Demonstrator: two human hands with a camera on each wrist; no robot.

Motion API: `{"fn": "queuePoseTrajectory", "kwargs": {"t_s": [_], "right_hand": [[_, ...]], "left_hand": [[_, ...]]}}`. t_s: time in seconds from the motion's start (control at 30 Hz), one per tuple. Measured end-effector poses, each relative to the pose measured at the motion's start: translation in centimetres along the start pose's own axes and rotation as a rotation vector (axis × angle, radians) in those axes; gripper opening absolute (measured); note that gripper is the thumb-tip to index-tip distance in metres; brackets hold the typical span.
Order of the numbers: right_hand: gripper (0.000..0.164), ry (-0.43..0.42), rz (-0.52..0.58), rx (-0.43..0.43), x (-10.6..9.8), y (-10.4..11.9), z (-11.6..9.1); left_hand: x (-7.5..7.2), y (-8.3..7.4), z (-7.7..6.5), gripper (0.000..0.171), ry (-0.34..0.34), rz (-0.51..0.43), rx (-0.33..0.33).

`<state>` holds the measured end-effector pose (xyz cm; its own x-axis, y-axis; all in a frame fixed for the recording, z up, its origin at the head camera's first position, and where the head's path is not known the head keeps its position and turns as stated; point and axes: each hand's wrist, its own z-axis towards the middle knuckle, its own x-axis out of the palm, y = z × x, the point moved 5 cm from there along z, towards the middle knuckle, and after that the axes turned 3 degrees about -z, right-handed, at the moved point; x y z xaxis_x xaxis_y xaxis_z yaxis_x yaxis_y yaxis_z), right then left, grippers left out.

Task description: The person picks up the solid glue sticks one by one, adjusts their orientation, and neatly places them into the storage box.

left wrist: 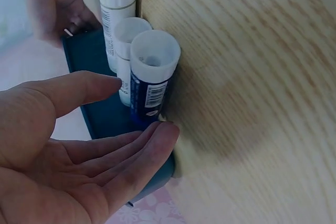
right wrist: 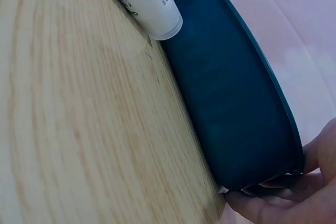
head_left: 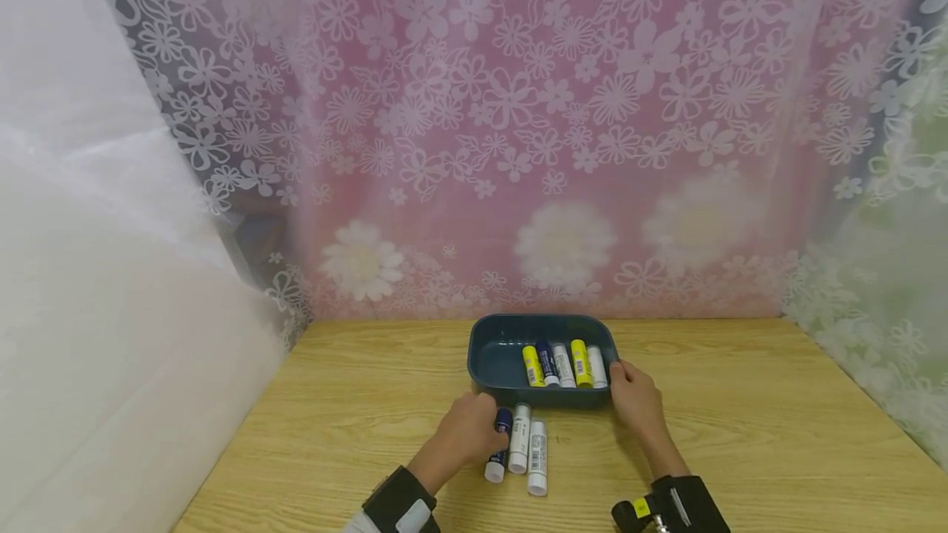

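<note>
A dark teal plastic bin (head_left: 548, 396) sits toward the back of the table, with yellow, blue and white glue sticks (head_left: 564, 365) inside it. My right hand (head_left: 638, 396) grips its right end, thumb at the rim and fingers low on the wall in the right wrist view. In front of the bin lie a blue glue stick (left wrist: 149, 95) with a white end and two white glue sticks (head_left: 520, 438). My left hand (left wrist: 79, 150) reaches around the blue stick with thumb and fingers spread, fingertips close to its far end.
The wood-grain table (head_left: 355, 418) runs back to a pink flowered curtain (head_left: 459, 146). A white sheet (head_left: 111, 311) hangs at the left, and a greenish flowered one (head_left: 889, 336) at the right.
</note>
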<state>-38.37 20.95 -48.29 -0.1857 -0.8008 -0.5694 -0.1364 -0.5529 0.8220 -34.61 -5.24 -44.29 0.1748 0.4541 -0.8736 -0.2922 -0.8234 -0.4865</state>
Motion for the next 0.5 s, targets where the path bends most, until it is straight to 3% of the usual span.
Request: {"fn": "queuePoseTrajectory", "kwargs": {"t_s": [0.5], "right_hand": [[0.057,0.005,-0.001,0.005,0.05,-0.18,0.12]], "left_hand": [[0.77,0.41,0.62,0.020,0.041,0.002,-0.073]]}}
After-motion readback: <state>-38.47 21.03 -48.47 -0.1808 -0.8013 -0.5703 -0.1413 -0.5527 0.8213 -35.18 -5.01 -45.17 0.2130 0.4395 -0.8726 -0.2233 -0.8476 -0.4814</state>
